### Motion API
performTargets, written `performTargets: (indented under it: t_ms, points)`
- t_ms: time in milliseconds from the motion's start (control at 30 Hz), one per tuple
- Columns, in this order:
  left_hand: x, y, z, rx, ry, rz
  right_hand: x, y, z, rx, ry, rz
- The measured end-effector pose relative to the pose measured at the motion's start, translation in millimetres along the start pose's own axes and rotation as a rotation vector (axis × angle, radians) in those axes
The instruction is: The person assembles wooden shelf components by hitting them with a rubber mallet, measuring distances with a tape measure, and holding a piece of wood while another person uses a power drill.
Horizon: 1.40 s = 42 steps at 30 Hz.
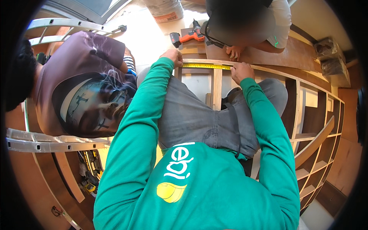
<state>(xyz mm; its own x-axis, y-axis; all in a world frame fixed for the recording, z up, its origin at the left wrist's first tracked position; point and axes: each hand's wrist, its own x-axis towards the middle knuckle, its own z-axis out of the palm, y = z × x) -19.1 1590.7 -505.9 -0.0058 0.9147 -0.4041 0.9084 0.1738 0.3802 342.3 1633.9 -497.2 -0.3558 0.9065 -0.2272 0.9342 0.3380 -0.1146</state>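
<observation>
- A yellow tape measure is being stretched along the top edge of the curved wooden shelf frame, pinned at one end by the left hand and pressed down at the other by the right hand.
- The tape could be let slip (both grips are being closed on it only by fingertips), likely spoiling the reading.
- The space is being crowded by a person in a printed shirt at the left, and by another person's hand just beyond the tape.
- An orange drill is being left near the frame.
</observation>
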Motion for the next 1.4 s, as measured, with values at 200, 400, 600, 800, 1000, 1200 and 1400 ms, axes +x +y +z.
performTargets:
  t_ms: [200,400,600,800,1000,1200,1400]
  points:
    - [-5,-5,-1,-0.032,-0.010,-0.068,-4,-3,3,0.006,0.029,-0.009]
    - [1,-3,-6,-0.062,-0.054,-0.120,4,2,6,0.005,0.046,-0.040]
    - [5,0,-5,-0.062,-0.071,-0.162,6,8,13,0.018,0.109,-0.057]
    - [2,2,-7,-0.070,-0.072,-0.185,5,3,7,0.000,0.054,-0.033]
    - [10,-7,-4,-0.153,-0.041,-0.173,9,5,8,-0.005,0.051,-0.040]
    - [6,-1,-4,-0.178,-0.076,-0.264,3,5,8,0.029,0.055,-0.032]
    - [7,1,-9,-0.244,-0.095,-0.314,3,11,14,0.046,0.134,-0.078]
